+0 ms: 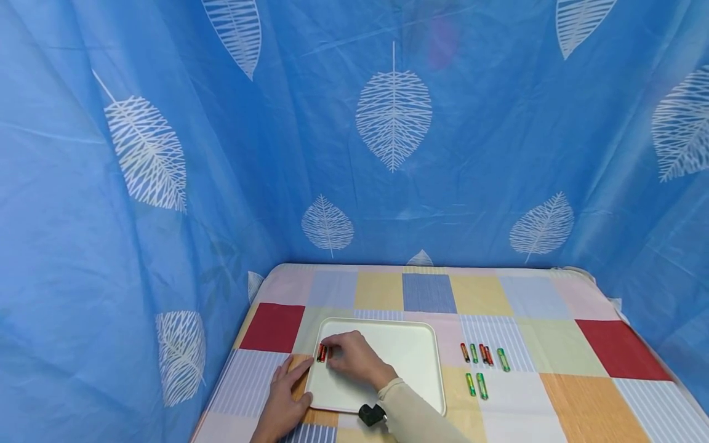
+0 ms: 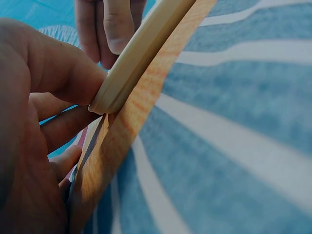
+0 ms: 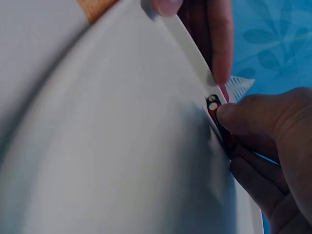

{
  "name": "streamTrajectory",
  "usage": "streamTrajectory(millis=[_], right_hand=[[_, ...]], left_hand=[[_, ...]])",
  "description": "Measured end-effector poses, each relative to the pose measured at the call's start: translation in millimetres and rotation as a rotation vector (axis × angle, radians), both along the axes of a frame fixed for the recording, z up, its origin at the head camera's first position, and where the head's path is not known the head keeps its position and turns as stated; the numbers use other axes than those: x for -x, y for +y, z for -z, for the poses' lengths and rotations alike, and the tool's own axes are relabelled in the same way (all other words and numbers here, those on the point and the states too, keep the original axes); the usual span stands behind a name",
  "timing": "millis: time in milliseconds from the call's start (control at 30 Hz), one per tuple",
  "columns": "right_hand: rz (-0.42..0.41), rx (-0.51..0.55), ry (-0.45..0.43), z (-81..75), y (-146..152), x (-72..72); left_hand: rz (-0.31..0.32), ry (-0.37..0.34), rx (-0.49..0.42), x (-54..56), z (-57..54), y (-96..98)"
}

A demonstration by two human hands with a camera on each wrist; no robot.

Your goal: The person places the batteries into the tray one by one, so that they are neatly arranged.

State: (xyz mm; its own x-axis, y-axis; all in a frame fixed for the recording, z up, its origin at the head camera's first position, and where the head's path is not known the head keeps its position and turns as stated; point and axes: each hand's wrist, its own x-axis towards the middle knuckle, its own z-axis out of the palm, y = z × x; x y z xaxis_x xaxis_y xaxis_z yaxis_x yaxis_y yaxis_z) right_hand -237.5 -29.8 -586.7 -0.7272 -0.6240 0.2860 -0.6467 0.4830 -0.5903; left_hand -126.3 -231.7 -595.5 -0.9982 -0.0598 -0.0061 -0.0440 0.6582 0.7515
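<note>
A white rectangular tray (image 1: 399, 363) lies on the table. Two red-and-black batteries (image 1: 322, 352) lie side by side against its left rim; their metal ends show in the right wrist view. My right hand (image 1: 357, 360) reaches over the tray and pinches the nearer battery, thumb at one end and fingertips by the other. At the tray's lower left, my left hand (image 1: 285, 400) grips the rim (image 2: 122, 83), thumb above and a finger beside or under it in the left wrist view. Its other fingers are spread.
Right of the tray lie several batteries: red ones (image 1: 464, 352) among green ones (image 1: 503, 360) in a back row, and two green ones (image 1: 482, 386) in front. A patchwork cloth (image 1: 576, 400) covers the table. Blue leaf-print curtains (image 1: 393, 215) hang behind and at the sides.
</note>
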Motion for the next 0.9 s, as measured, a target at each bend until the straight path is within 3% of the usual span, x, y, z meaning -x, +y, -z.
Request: streamTrajectory(millis=[200, 900], right_hand=[[0.022, -0.007, 0.038, 1.9, -5.9, -1.5], [0.062, 0.043, 0.036, 4.5, -3.1, -1.6]], left_hand=[[-0.006, 0.009, 0.0, -0.2, -0.9, 0.8], [-0.006, 0.015, 0.01, -0.2, 1.9, 0.3]])
